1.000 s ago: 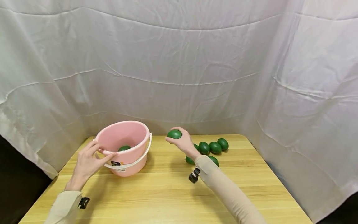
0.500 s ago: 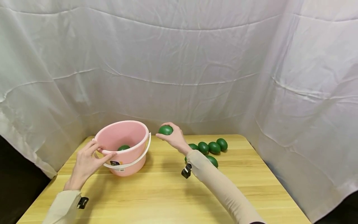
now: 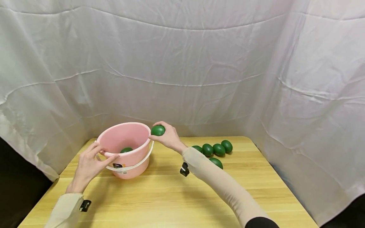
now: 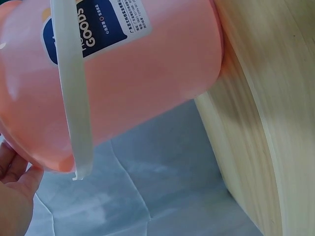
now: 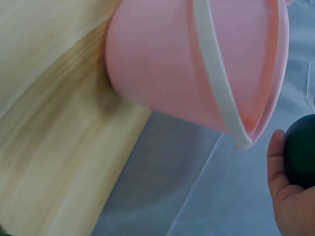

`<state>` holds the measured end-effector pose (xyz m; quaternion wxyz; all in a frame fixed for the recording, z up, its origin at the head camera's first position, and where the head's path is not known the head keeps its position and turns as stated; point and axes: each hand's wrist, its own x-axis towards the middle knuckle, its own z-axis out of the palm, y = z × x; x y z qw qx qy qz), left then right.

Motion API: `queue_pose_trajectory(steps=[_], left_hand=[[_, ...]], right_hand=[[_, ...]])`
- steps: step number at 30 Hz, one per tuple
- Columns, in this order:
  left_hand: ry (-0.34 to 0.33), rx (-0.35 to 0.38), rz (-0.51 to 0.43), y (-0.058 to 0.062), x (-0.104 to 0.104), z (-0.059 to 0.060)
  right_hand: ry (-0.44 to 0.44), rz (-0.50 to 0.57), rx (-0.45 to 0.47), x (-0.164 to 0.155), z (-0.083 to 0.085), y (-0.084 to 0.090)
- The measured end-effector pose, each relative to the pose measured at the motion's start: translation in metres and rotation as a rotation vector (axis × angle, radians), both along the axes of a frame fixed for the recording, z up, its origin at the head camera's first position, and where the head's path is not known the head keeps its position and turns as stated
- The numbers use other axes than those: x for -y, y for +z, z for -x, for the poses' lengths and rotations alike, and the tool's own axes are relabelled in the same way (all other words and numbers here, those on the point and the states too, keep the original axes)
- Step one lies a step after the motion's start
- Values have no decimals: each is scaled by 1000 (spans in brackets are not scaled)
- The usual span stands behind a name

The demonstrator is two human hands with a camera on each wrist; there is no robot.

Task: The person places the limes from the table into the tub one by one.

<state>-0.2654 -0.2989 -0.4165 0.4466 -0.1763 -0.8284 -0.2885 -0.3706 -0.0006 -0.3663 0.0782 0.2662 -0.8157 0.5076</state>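
Left hand (image 3: 89, 169) pinches pink bucket (image 3: 134, 159) by its rim; right hand (image 3: 169, 138) grasps green ovoid (image 3: 157, 130) near bucket's right edge. Second ovoid (image 3: 126, 150) lies inside bucket, other ovoids (image 3: 208, 149) farther right.

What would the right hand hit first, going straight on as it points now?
Likely the pink bucket, at the rim nearest the right hand. Depth is unclear, though: the hand and its avocado-like green fruit might just clear that rim and pass over the opening.
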Motion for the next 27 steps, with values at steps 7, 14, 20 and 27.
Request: queue_pose_trajectory(steps=[7,14,20,27], left_hand=[[0,1,4,1,-1,0],[28,3,16,-1,0,-1],[35,-3,21,-1,1,-2],[30,-21,34,0,0,-1]], right_hand=[[12,-44,-28,16,-3,12],[-5,-66,-28,32,-4,16],[28,-37,25,45,-8,14],[29,-47,-14,57,-12,12]])
